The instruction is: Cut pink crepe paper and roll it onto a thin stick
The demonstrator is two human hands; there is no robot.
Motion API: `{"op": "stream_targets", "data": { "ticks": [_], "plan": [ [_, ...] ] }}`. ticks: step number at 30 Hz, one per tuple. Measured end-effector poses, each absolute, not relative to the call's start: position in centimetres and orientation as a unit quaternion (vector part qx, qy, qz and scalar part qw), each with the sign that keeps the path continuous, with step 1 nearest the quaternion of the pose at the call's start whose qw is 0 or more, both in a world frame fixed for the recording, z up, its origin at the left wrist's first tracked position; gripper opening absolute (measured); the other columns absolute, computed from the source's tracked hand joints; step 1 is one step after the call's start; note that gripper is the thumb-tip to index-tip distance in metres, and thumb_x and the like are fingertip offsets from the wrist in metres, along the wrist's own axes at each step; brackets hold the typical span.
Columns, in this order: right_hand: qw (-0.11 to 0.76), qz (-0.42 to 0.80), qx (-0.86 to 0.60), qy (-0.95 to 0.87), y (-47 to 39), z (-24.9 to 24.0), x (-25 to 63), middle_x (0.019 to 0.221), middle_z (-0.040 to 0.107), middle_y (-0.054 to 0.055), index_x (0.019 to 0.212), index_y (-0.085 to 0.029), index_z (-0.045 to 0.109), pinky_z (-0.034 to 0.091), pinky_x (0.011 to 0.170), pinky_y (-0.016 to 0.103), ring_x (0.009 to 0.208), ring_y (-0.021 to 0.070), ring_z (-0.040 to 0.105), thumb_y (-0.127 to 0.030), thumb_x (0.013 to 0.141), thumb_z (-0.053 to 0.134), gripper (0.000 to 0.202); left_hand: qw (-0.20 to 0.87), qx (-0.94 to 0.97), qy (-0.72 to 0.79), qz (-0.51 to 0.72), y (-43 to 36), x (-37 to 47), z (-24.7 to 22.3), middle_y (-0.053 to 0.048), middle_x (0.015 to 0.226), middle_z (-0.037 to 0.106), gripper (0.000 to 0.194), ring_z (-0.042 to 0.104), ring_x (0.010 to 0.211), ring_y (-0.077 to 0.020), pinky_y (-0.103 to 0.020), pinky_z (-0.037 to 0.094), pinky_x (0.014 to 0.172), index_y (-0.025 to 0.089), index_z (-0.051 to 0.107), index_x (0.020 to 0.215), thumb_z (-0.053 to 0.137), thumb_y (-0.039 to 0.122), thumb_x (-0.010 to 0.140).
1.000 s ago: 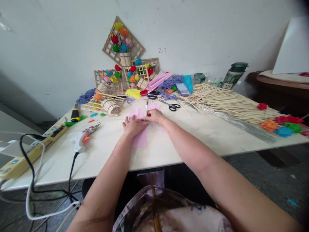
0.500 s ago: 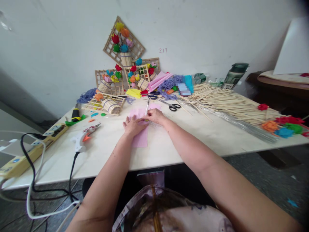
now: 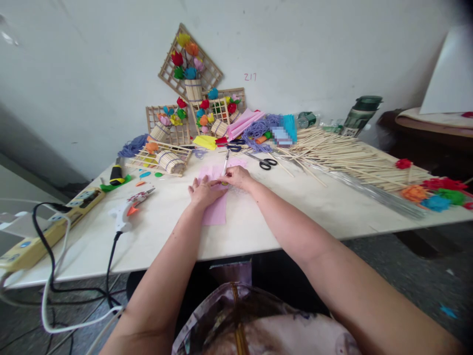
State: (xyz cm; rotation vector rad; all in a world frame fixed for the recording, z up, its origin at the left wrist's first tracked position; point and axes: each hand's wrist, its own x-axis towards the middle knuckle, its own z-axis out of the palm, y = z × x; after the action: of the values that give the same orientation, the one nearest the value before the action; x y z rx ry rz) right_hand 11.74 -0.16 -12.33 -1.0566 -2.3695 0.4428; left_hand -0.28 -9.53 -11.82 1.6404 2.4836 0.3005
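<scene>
A sheet of pink paper [image 3: 214, 212] lies flat on the white table, under both hands. My left hand [image 3: 205, 191] rests on it, fingers spread, its fingertips pointing toward my right hand. In my right hand [image 3: 238, 177] is a slim white pen [image 3: 225, 163], held upright with the lower end down at the paper. A small yellow piece [image 3: 224, 183] shows beneath the fingers there; its shape is mostly hidden. Black-handled scissors [image 3: 266, 163] lie to the right of my right hand.
A glue gun [image 3: 121, 217] and a power strip [image 3: 55, 236] with cables occupy the left. Bamboo sticks [image 3: 340, 153] spread across the right, beside coloured paper flowers [image 3: 436, 202]. Stick lattices with flowers [image 3: 190, 64] lean on the wall. A dark bottle [image 3: 362, 116] stands behind.
</scene>
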Motion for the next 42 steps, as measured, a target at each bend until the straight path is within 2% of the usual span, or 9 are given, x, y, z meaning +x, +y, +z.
{"op": "stream_targets", "data": {
  "ticks": [18, 33, 38, 42],
  "plan": [
    [0.248, 0.157, -0.384, -0.876, -0.26, -12.25, 11.80, 0.065, 0.063, 0.001, 0.068, -0.018, 0.067, 0.030, 0.054, 0.020, 0.062, 0.0113, 0.053, -0.058, 0.071, 0.053, 0.043, 0.082, 0.544, 0.828, 0.109, -9.37, -0.54, -12.18, 0.008, 0.143, 0.029, 0.062, 0.012, 0.134, -0.0333, -0.053, 0.011, 0.106, 0.045, 0.052, 0.118, 0.046, 0.072, 0.062],
    [0.241, 0.181, -0.374, -0.877, -0.39, -11.97, 11.99, 0.068, 0.065, 0.002, 0.073, -0.017, 0.068, 0.033, 0.057, 0.020, 0.065, 0.0124, 0.055, -0.055, 0.072, 0.054, 0.041, 0.081, 0.544, 0.828, 0.112, -9.41, -0.57, -12.16, 0.009, 0.143, 0.031, 0.061, 0.014, 0.133, -0.0335, -0.053, 0.012, 0.106, 0.045, 0.054, 0.116, 0.046, 0.073, 0.062],
    [0.274, 0.219, -0.390, -0.851, -0.13, -12.13, 12.03, 0.074, 0.067, 0.002, 0.082, -0.018, 0.068, 0.038, 0.060, 0.020, 0.070, 0.0127, 0.059, -0.047, 0.077, 0.052, 0.034, 0.082, 0.546, 0.826, 0.118, -9.46, -0.48, -12.09, 0.008, 0.143, 0.030, 0.061, 0.014, 0.133, -0.0346, -0.054, 0.012, 0.105, 0.046, 0.054, 0.116, 0.046, 0.073, 0.062],
    [0.306, 0.232, -0.425, -0.820, 0.21, -12.15, 12.10, 0.073, 0.068, 0.003, 0.082, -0.018, 0.068, 0.040, 0.064, 0.021, 0.072, 0.0137, 0.060, -0.040, 0.079, 0.049, 0.029, 0.073, 0.547, 0.826, 0.114, -9.57, -0.33, -11.98, 0.006, 0.143, 0.029, 0.062, 0.013, 0.133, -0.0352, -0.055, 0.013, 0.104, 0.045, 0.053, 0.117, 0.046, 0.073, 0.062]
  ]
}}
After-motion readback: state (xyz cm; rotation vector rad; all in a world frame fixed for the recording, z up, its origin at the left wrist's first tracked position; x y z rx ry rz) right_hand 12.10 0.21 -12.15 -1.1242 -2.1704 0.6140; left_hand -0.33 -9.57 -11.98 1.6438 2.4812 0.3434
